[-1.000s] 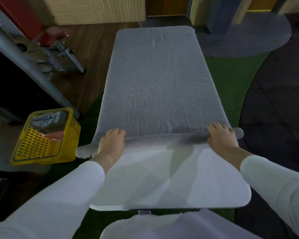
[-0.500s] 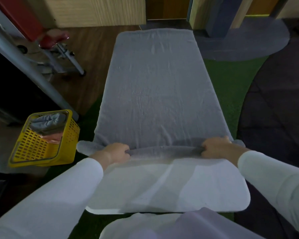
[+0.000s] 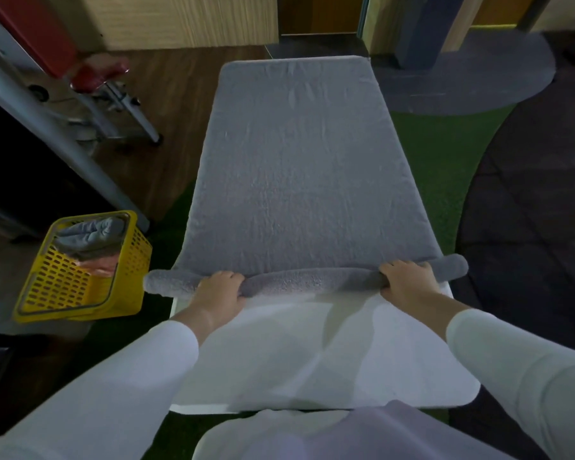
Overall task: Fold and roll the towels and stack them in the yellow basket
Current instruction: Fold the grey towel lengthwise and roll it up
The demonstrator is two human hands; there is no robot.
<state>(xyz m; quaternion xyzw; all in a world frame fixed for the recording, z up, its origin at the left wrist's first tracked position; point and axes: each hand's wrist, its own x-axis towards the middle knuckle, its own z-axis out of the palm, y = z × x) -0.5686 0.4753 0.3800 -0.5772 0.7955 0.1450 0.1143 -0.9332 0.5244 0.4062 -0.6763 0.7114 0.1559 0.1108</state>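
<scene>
A long grey towel lies flat along a white table. Its near end is rolled into a thin roll that runs across the table and sticks out past both side edges. My left hand grips the roll left of centre, fingers curled over it. My right hand grips it near the right end. The yellow basket stands on the floor to the left, holding a rolled grey towel and an orange-pink one beneath it.
A metal-framed piece of equipment with a red seat stands at the far left. Green turf and dark mats cover the floor to the right. Wooden panels line the back.
The roll has grown slightly thicker and both hands have curled over it from flat-fingered to gripping. The camera tilted a little.
</scene>
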